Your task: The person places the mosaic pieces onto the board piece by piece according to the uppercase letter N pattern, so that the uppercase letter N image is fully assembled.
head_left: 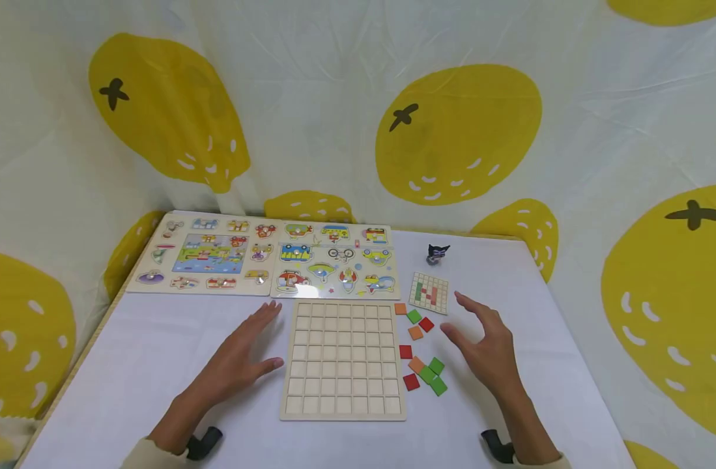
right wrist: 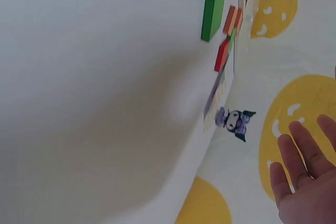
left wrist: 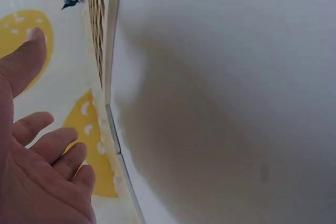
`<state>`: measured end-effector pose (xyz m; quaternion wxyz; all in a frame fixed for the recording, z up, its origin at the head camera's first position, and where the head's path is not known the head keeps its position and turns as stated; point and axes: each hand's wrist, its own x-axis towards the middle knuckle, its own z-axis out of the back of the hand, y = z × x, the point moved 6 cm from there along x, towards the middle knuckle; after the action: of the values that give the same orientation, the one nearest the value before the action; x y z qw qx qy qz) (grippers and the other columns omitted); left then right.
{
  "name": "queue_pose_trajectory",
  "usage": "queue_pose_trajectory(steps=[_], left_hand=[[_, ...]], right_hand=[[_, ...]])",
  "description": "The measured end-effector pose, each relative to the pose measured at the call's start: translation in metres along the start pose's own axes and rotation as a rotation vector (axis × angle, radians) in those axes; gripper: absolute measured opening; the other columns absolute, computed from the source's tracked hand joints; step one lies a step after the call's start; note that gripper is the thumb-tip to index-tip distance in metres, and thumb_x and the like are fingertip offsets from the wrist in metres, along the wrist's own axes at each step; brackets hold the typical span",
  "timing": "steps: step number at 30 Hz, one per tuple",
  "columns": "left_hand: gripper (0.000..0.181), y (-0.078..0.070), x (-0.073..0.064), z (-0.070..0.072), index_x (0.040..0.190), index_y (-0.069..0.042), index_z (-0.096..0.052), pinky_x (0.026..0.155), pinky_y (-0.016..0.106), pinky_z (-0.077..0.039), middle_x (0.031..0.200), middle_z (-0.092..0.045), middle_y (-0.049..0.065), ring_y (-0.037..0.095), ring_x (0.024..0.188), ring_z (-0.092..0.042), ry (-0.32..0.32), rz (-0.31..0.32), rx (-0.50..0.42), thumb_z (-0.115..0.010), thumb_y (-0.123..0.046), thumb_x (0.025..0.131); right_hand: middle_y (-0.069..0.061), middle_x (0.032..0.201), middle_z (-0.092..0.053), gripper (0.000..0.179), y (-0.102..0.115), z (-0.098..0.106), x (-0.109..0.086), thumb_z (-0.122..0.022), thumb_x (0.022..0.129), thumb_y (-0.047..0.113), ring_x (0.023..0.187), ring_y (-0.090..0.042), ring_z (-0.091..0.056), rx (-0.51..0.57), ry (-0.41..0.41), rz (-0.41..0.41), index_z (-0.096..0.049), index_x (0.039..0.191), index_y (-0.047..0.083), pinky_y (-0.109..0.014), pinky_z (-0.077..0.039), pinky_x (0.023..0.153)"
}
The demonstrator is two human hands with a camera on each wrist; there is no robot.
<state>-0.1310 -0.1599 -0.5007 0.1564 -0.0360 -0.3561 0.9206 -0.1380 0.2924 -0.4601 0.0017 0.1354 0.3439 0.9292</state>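
Observation:
A pale wooden grid board [head_left: 344, 359] lies flat on the white table, its square cells bare. My left hand [head_left: 234, 365] hovers just left of the board, fingers relaxed and holding nothing. On the other side, my right hand [head_left: 489, 348] is held with thumb and fingers apart, right of the loose tiles and holding nothing. Those tiles lie scattered along the board's right edge: several green [head_left: 438, 386], red [head_left: 412, 382] and orange [head_left: 415, 333] squares. Above them lies a small pattern card [head_left: 429, 293] showing a grid with green and red cells.
Two picture peg puzzles [head_left: 211, 254] [head_left: 335, 260] lie side by side at the back left. A small black-and-purple figurine [head_left: 436, 254] stands behind the card. A curtain [head_left: 334, 98] with yellow fruit prints hangs behind the table. Two black curved pieces [head_left: 205, 444] show by the wrists.

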Motion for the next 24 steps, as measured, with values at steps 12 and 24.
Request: queue_pose_trajectory(steps=[12,24], left_hand=[[0.106,0.004,-0.007,-0.02,0.165,-0.014,-0.04,0.125,0.062,-0.035,0.172,-0.039,0.007,0.037,0.161,-0.034,0.085,-0.024,0.001,-0.095,-0.03,0.076],[0.11,0.004,-0.007,-0.027,0.164,-0.012,-0.042,0.124,0.065,-0.036,0.173,-0.037,0.006,0.038,0.162,-0.031,0.124,-0.004,0.035,-0.099,-0.031,0.071]], right_hand=[[-0.009,0.143,-0.067,0.053,0.001,-0.028,0.007,-0.085,0.092,0.027,0.134,-0.031,-0.056,0.057,0.089,-0.049,-0.069,0.143,0.022,-0.064,-0.057,0.103],[-0.01,0.13,-0.073,0.043,0.005,-0.055,0.025,-0.086,0.091,0.022,0.126,-0.033,-0.06,0.049,0.212,-0.105,-0.075,0.132,0.024,-0.059,-0.056,0.104]])
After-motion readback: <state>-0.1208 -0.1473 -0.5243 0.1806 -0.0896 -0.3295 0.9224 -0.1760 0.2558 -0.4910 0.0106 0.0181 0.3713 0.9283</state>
